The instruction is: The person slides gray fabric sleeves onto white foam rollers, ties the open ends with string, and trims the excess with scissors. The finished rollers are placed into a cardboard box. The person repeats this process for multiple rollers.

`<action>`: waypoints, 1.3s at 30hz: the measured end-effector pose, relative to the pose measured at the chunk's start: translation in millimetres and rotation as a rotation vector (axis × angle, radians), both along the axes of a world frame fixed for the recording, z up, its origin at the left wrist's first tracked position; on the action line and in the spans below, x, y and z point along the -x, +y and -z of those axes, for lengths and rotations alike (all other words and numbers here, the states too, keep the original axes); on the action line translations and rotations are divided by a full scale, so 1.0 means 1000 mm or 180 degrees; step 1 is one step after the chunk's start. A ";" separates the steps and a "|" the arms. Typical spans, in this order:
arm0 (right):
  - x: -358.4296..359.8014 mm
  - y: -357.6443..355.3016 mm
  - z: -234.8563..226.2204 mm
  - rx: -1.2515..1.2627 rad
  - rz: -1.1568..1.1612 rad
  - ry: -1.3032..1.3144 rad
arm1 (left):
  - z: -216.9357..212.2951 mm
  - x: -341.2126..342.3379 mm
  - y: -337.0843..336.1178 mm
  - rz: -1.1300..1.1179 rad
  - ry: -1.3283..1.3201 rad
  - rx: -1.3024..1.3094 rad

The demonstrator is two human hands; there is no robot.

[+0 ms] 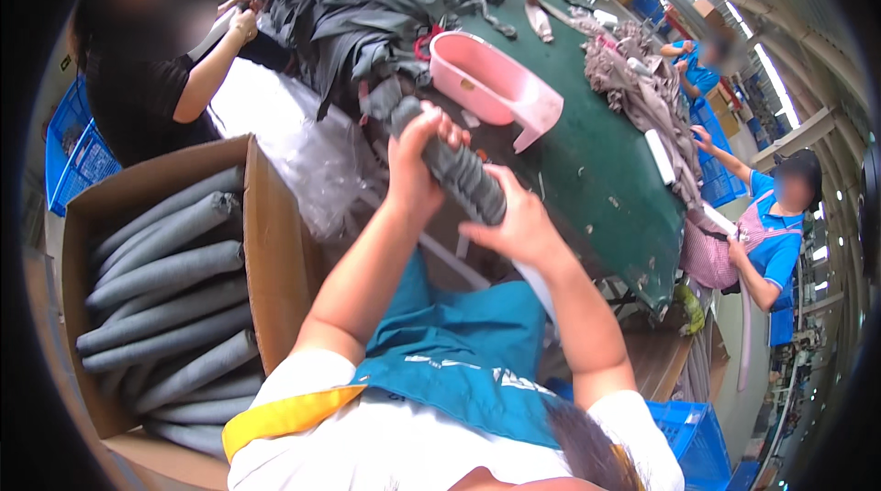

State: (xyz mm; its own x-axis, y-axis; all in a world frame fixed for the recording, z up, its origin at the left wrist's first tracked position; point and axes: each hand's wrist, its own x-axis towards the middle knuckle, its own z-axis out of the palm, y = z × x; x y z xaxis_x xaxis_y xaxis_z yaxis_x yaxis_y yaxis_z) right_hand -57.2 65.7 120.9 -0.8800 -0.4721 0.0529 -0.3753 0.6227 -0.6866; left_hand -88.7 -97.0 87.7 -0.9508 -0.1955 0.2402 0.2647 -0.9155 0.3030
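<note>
A dark grey fabric sleeve [463, 181], bunched into thick folds, is held up in front of my apron. My left hand [420, 156] wraps round its upper part, where loose cloth sticks out past the fist. Lower down, my right hand [516, 220] grips the other end of the folds, thumb toward me. A pale tube [534, 285] shows below my right hand, partly hidden by the wrist; whether it runs inside the sleeve I cannot tell. Just beyond my hands, a pink plastic scoop-shaped tub [496, 87] lies on the green table [606, 216].
On my left stands a cardboard box [280, 262] of grey cloth-covered tubes [170, 284]. Grey fabric strips [367, 14] heap on the table's far left, pinkish ones [633, 87] on its right. Co-workers [138, 60] stand around it. A blue crate [688, 440] sits at lower right.
</note>
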 end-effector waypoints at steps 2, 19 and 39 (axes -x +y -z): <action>0.011 -0.016 -0.003 -0.0291 0.0110 -0.0417 | 0.009 0.020 -0.021 0.0079 -0.0382 0.0335; 0.010 -0.042 0.024 -0.0005 -0.0087 -0.0474 | 0.036 0.059 -0.080 0.0403 -0.0628 0.0065; -0.037 0.025 0.063 -0.0293 0.0294 -0.0060 | 0.029 0.054 -0.068 0.0251 -0.1030 0.0050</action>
State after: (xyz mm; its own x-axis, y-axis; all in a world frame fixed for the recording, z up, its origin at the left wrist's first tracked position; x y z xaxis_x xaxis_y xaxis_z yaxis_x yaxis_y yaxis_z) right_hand -20.0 90.6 57.6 -0.9204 -0.3910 -0.0039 -0.3010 0.7147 -0.6314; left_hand -143.0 -165.2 58.5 -0.9903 -0.1169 -0.0745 0.0809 -0.9238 0.3742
